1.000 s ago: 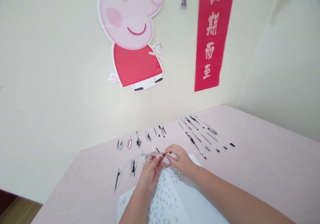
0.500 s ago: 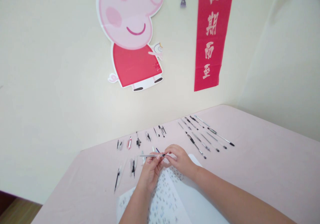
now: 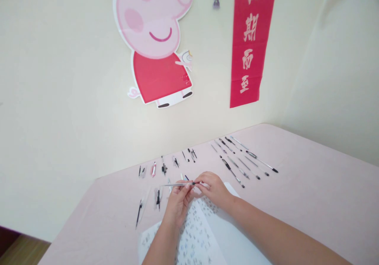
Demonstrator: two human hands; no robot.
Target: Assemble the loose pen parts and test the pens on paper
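Both my hands meet over the pink table (image 3: 310, 194), just above a sheet of paper (image 3: 213, 233) covered in handwriting. My left hand (image 3: 177, 202) pinches a thin pen refill (image 3: 174, 184) that lies level and points left. My right hand (image 3: 214, 188) is closed on the refill's right end, where a dark part shows between the fingertips. Several pen parts and caps (image 3: 156, 169) lie in a row beyond my hands, and a loose pen (image 3: 139, 211) lies to the left.
A row of several assembled pens (image 3: 241, 158) lies at the back right of the table. A cartoon pig cut-out (image 3: 156, 44) and a red banner (image 3: 250, 44) hang on the wall. The table's left edge drops to a wooden floor (image 3: 20, 251).
The refill's left tip has slid a little further left between my fingers. Both hands stay in nearly the same place.
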